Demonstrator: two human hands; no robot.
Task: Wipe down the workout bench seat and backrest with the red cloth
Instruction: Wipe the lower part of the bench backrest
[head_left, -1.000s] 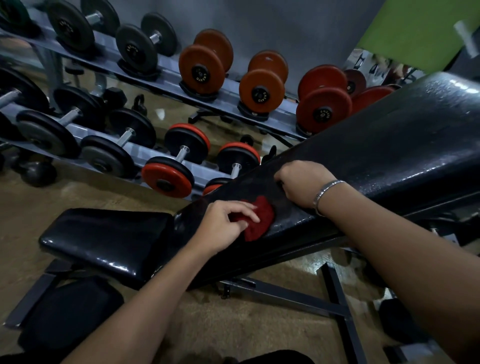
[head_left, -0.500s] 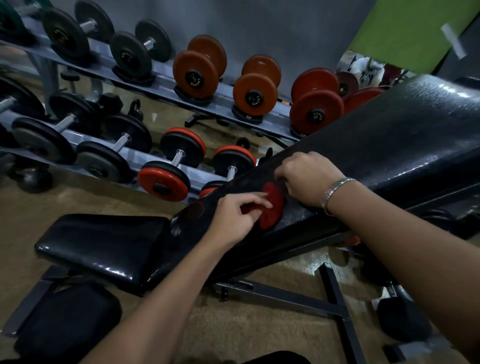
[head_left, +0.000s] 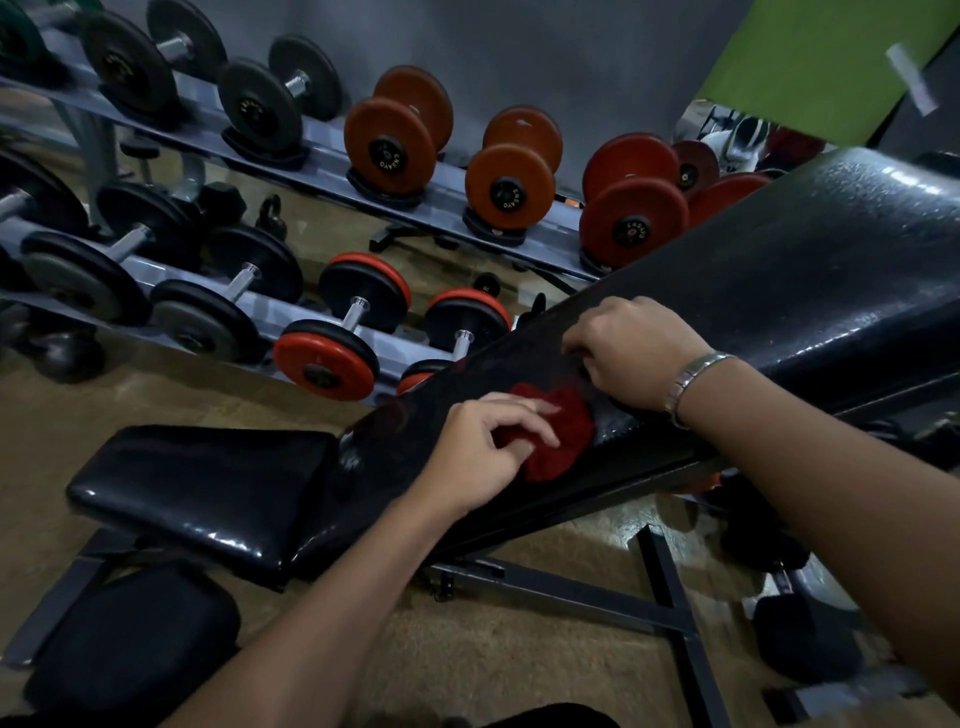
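The fingers (head_left: 519, 406) of the left hand (head_left: 478, 452) curl around the bunched red cloth (head_left: 563, 439), pressing it onto the lower backrest (head_left: 779, 291). The right hand (head_left: 634, 353) rests just higher on the backrest, touching the cloth; whether its curled fingers hold anything cannot be told. On this sloping, glossy backrest the small wad could slip free or leave strips unwiped. The seat (head_left: 208, 478) lies below the backrest.

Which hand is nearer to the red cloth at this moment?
Left. The left hand holds the cloth against the backrest, fingers curled over it. The right hand rests on the backrest just beyond the cloth's upper edge, fingers curled; whether it touches the cloth is unclear.
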